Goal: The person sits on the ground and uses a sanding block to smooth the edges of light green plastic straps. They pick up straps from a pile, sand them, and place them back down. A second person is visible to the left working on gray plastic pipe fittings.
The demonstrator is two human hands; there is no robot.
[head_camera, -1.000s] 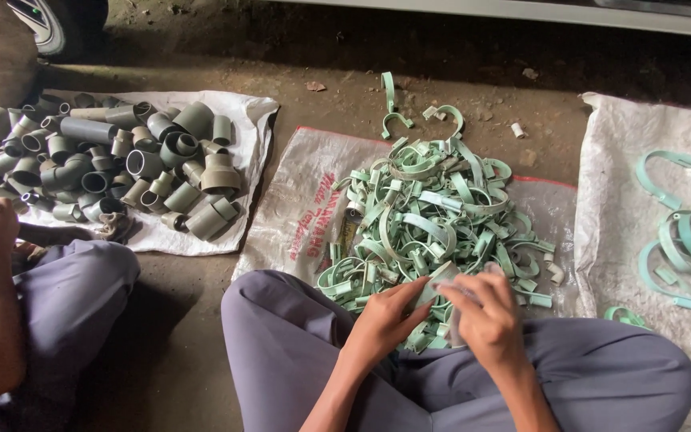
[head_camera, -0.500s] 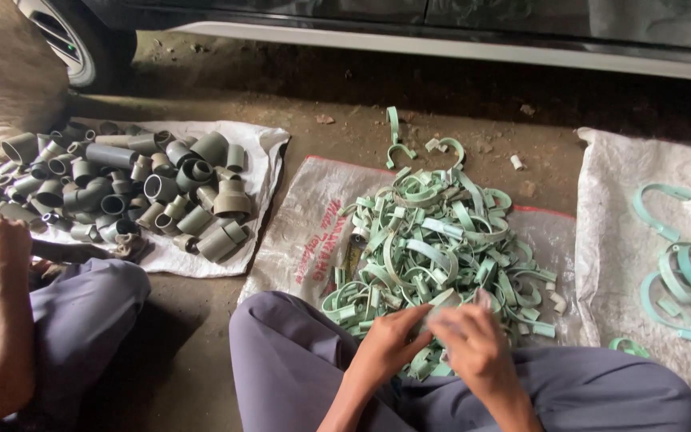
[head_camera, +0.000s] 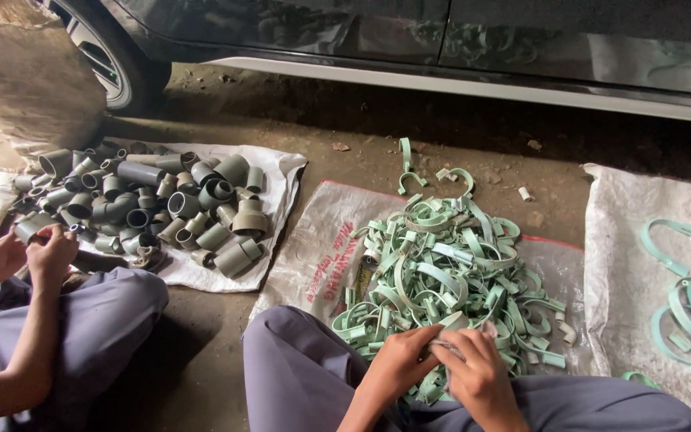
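My left hand and my right hand meet at the near edge of a heap of pale green plastic pipe clips. Both hands grip one green clip between their fingers, right at the heap's edge. The heap lies on a white woven sack spread on the ground. My legs in grey trousers are folded in front of me.
A co-worker sits at left, both hands on a grey fitting beside a pile of grey pipe fittings on a white sack. More green clips lie on a sack at right. A dark car stands behind.
The camera has tilted up, so the car shows more. My hands stay together on a clip at the heap's near edge. The co-worker's hands have shifted slightly right.
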